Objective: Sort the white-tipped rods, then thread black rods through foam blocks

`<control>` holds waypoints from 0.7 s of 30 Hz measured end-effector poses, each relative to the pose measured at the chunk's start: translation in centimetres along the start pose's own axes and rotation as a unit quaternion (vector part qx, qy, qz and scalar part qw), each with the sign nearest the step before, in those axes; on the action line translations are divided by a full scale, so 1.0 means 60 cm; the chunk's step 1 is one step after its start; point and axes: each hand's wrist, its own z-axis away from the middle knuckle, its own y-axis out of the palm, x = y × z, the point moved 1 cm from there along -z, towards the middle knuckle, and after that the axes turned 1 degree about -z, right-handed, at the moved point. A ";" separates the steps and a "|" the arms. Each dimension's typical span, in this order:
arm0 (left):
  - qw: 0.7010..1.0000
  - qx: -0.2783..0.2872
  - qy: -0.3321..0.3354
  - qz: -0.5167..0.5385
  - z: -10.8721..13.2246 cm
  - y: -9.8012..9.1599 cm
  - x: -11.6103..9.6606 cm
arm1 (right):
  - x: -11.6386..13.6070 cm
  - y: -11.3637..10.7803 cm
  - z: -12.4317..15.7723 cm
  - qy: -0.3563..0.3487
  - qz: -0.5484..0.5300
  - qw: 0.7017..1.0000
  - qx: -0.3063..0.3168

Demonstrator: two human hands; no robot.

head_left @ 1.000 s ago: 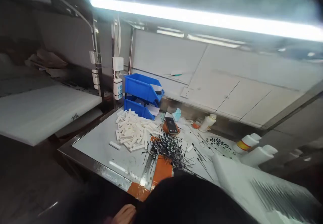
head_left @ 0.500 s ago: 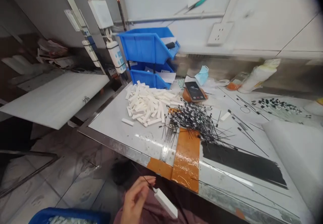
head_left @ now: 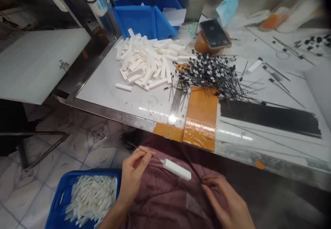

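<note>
White block (head_left: pixel 177 170), one, ends one rod (head_left: pixel 137 147) in left hand (head_left: pixel 132 174).

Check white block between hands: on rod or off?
On: the white block sits at the end of the thin rod pinched in the left hand.

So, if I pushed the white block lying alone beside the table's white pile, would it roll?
Probably not: that white block has flat sides, so it would likely slide instead. The table looks shiny, so it might slip easily.

Left hand (head_left: pixel 136 165) pinching — right hand (head_left: pixel 227 196) lower and apart, bent inward.
</note>
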 end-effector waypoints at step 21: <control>0.984 -0.111 -0.016 -0.137 0.107 0.022 -0.058 | 0.033 -0.056 0.029 0.025 -0.186 0.980 0.064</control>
